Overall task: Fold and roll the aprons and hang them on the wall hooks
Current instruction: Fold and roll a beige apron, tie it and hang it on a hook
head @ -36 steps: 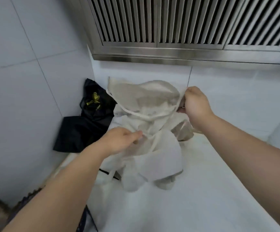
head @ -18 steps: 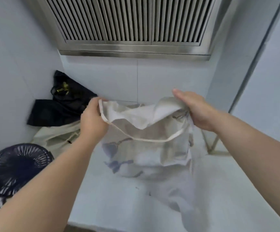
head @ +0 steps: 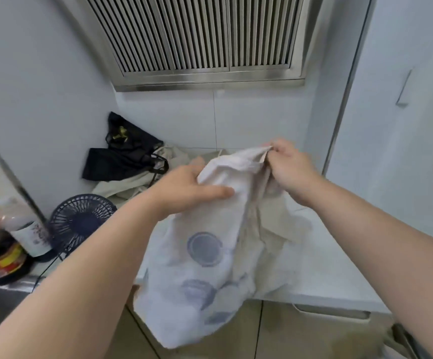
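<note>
My left hand grips the upper edge of the white apron, with my thumb laid across the front of the cloth and my fingers tucked behind it. My right hand, just to the right and a little higher, pinches the apron's top corner between curled fingers and thumb. The apron hangs crumpled below both hands and is printed with round blue shapes. Its lower part drops past the front edge of the white counter, and a fold on its right side rests on the counter top.

Beyond my left hand, in the corner against the tiled wall, a black cloth lies partly on a beige cloth. Below and to the left of my left forearm stands a small dark-blue fan. Further left is a bottle with a white label. Above both hands hangs a slatted steel hood. To the right of my right hand is a white cabinet door.
</note>
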